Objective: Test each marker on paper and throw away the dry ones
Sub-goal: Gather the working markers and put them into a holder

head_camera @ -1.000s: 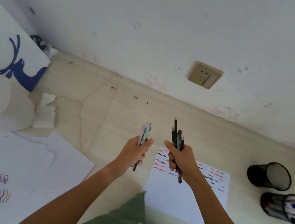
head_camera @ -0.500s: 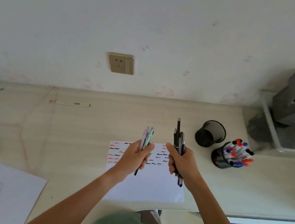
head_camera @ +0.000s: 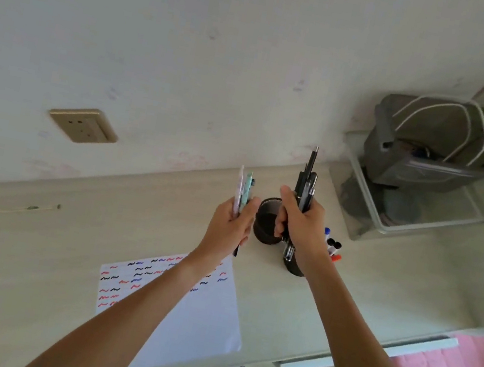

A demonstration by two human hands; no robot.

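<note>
Above the paper (head_camera: 204,316), both hands grip upright pens: left hand (head_camera: 230,225), right hand (head_camera: 301,226)

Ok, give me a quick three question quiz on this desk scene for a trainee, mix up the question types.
1. True or false: the left hand holds only black pens.
2. Which cup stands empty? A the black cup between the hands, B the cup behind the right wrist.
3. Fill in: the right hand grips a bundle of ____ pens.

Key: 1 false, they are pastel pens. 2 A. 3 black.
</note>
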